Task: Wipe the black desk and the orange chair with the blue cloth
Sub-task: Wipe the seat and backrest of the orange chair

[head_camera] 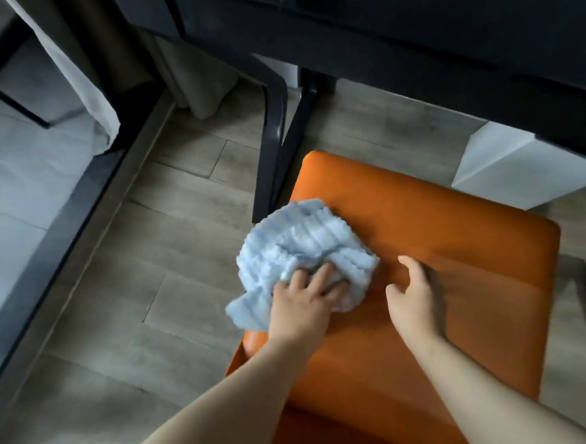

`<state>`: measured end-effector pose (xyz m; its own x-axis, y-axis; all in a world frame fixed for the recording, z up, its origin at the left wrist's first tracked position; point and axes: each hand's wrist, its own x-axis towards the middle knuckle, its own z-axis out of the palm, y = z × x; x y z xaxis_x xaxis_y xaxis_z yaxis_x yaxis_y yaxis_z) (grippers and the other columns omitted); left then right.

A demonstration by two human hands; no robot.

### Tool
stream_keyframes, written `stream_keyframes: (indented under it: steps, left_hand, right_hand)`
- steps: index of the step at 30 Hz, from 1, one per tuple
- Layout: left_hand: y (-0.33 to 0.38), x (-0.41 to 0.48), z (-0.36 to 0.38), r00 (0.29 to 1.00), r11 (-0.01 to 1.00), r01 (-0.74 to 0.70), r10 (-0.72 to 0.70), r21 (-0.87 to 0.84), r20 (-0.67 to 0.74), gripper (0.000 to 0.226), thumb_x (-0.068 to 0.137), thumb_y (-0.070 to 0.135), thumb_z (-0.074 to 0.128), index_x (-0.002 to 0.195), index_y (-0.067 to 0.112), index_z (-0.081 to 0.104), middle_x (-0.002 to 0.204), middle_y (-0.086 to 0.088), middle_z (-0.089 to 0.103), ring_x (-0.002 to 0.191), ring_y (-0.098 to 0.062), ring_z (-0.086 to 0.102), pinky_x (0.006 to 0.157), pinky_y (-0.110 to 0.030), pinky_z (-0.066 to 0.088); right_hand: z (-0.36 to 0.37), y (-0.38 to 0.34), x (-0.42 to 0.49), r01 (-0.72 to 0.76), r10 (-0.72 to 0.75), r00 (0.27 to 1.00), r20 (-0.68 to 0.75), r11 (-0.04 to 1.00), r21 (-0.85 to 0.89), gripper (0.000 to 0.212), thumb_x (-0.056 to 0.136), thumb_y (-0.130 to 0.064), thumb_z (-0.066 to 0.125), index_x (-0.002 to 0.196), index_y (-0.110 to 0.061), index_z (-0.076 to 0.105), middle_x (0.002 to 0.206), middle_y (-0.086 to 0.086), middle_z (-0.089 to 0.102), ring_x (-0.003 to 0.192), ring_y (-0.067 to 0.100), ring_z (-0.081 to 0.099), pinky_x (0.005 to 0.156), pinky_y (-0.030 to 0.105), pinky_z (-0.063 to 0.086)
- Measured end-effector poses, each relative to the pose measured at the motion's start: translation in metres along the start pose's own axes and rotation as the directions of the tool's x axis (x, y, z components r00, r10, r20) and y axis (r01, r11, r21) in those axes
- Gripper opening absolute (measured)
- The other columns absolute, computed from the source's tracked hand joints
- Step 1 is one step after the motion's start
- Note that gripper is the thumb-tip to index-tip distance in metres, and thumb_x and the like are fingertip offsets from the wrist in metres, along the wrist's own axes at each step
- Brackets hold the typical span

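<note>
Left hand presses the blue cloth with spread fingers; just right, the relaxed right hand rests on the orange chair.

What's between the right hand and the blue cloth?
Head view: only a bare strip of orange chair seat separates the right hand from the blue cloth.

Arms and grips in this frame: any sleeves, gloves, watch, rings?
Nothing worn that shows. The left forearm and right forearm are bare down to the frame's bottom edge, with no sleeve or cuff in view. The left grip and right grip are bare hands: no gloves, wristband, watch or rings visible. The picture is slightly blurred, so fine marks cannot be ruled out.
</note>
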<state>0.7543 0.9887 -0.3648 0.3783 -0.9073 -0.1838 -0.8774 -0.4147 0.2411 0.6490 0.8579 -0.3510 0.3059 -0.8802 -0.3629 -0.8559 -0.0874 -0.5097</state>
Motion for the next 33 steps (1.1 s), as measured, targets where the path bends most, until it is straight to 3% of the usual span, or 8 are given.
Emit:
stream_keyframes:
  steps: [2, 6, 13, 19, 22, 27, 30, 33]
  left_hand:
    - [-0.042, -0.027, 0.01, 0.925, 0.931, 0.366, -0.362, -0.011, 0.118, 0.047, 0.076, 0.029, 0.064, 0.12, 0.041, 0.056, 0.133, 0.005, 0.051, 0.097, -0.029, 0.056, 0.066, -0.032, 0.047]
    - [-0.143, -0.077, -0.013, 0.428, 0.46, 0.888, -0.796, -0.032, 0.427, 0.02, 0.074, 0.029, 0.061, 0.094, 0.026, 0.064, 0.1, -0.012, 0.066, 0.087, -0.033, 0.063, 0.081, -0.037, 0.053]
    - [-0.074, 0.027, -0.005, 0.822, 0.663, 0.562, -0.515, -0.494, 0.245, 0.058, 0.084, 0.009, 0.049, 0.137, 0.029, 0.04, 0.133, 0.0, 0.048, 0.121, -0.029, 0.047, 0.089, -0.027, 0.039]
    - [-0.107, -0.081, -0.001, 0.704, 0.748, 0.611, -0.362, -0.259, 0.611, 0.035, 0.08, 0.02, 0.055, 0.113, 0.03, 0.059, 0.117, -0.006, 0.063, 0.093, -0.007, 0.063, 0.072, -0.017, 0.044]
    - [-0.133, -0.106, -0.014, 0.574, 0.6, 0.769, -0.494, -0.222, 0.653, 0.032, 0.088, 0.013, 0.048, 0.11, 0.03, 0.064, 0.114, -0.003, 0.065, 0.099, -0.017, 0.061, 0.073, -0.02, 0.042]
    - [-0.094, -0.088, -0.026, 0.764, 0.786, 0.541, -0.311, -0.298, 0.565, 0.038, 0.092, 0.011, 0.045, 0.127, 0.02, 0.058, 0.099, -0.008, 0.064, 0.082, -0.015, 0.065, 0.069, -0.019, 0.045]
    - [-0.069, -0.09, -0.048, 0.711, 0.763, 0.577, -0.292, -0.293, 0.639, 0.041, 0.089, 0.018, 0.047, 0.124, 0.037, 0.058, 0.128, 0.004, 0.054, 0.116, -0.011, 0.05, 0.082, -0.016, 0.034]
    - [-0.073, -0.108, -0.087, 0.61, 0.772, 0.585, -0.215, -0.25, 0.762, 0.041, 0.083, 0.015, 0.052, 0.115, 0.037, 0.065, 0.117, 0.004, 0.059, 0.101, -0.012, 0.054, 0.08, -0.02, 0.039]
  right_hand:
    - [0.0, 0.007, -0.007, 0.007, -0.004, 0.996, 0.084, 0.999, -0.046, 0.048, 0.088, -0.008, 0.056, 0.133, -0.019, 0.048, 0.141, 0.007, 0.045, 0.129, 0.027, 0.039, 0.105, 0.042, 0.037]
    - [0.008, 0.006, -0.015, 0.043, -0.034, 0.988, 0.148, 0.997, -0.058, 0.047, 0.089, -0.009, 0.055, 0.134, -0.022, 0.047, 0.142, 0.005, 0.044, 0.129, 0.026, 0.04, 0.103, 0.044, 0.039]
    - [0.027, -0.02, -0.02, 0.126, -0.11, 0.975, 0.195, 0.989, -0.076, 0.049, 0.089, -0.012, 0.054, 0.135, -0.026, 0.045, 0.143, 0.002, 0.041, 0.128, 0.025, 0.039, 0.105, 0.044, 0.037]
    - [0.041, -0.018, -0.029, 0.151, -0.072, 0.96, 0.269, 0.946, -0.285, 0.051, 0.09, -0.017, 0.052, 0.138, -0.028, 0.041, 0.152, -0.004, 0.026, 0.137, 0.03, 0.021, 0.108, 0.04, 0.029]
    - [0.049, -0.018, -0.036, 0.145, -0.052, 0.963, 0.265, 0.927, -0.346, 0.051, 0.089, -0.019, 0.052, 0.138, -0.029, 0.041, 0.155, -0.004, 0.019, 0.139, 0.032, 0.018, 0.109, 0.04, 0.025]
    - [0.049, -0.029, -0.038, 0.135, -0.028, 0.957, 0.287, 0.923, -0.361, 0.05, 0.09, -0.021, 0.051, 0.138, -0.027, 0.039, 0.154, 0.0, 0.022, 0.134, 0.029, 0.026, 0.108, 0.04, 0.026]
    - [0.045, -0.035, -0.047, 0.155, -0.019, 0.934, 0.356, 0.921, -0.358, 0.051, 0.09, -0.02, 0.049, 0.139, -0.025, 0.037, 0.149, 0.002, 0.032, 0.129, 0.028, 0.034, 0.107, 0.04, 0.03]
    - [0.033, -0.039, -0.073, 0.124, 0.029, 0.907, 0.42, 0.935, -0.333, 0.05, 0.089, -0.02, 0.049, 0.138, -0.025, 0.038, 0.143, 0.006, 0.04, 0.126, 0.03, 0.04, 0.106, 0.04, 0.033]
